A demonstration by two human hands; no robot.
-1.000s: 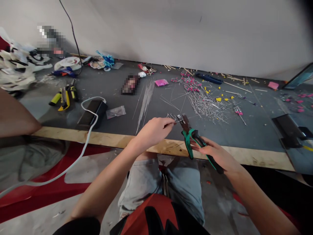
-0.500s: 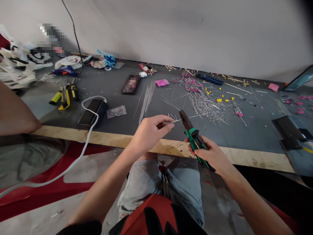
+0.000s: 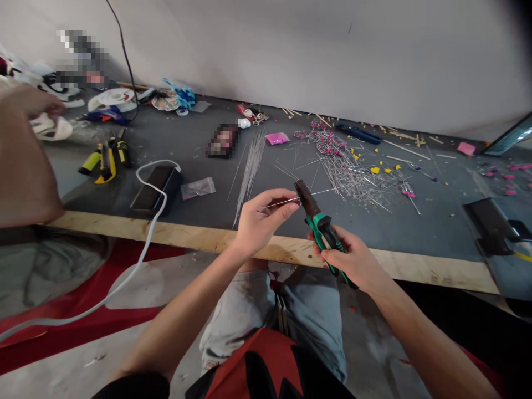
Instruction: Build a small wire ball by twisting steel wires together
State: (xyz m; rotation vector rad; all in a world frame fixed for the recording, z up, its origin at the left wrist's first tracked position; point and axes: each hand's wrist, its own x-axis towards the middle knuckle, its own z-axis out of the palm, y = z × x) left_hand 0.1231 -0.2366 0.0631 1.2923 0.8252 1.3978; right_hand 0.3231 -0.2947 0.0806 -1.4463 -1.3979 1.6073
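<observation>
My left hand pinches a thin metal wire between thumb and fingers, above the table's front edge. My right hand is closed round the green and black handles of a pair of pliers. The dark jaws of the pliers are at the wire, right beside my left fingertips; whether they bite on it I cannot tell. A row of straight wires lies behind my left hand. Beyond the pliers is a heap of wires, many with pink pieces at their ends.
A black power bank with a white cable lies left, beside a small clear bag. Yellow-handled tools are farther left, near another person's arm. A pink packet and a dark blue cutter lie at the back.
The pliers and my right hand have shifted slightly left, bringing the jaws up to my left fingertips. At far left, the other person's arm has swung up, and a hand shows over the white items.
</observation>
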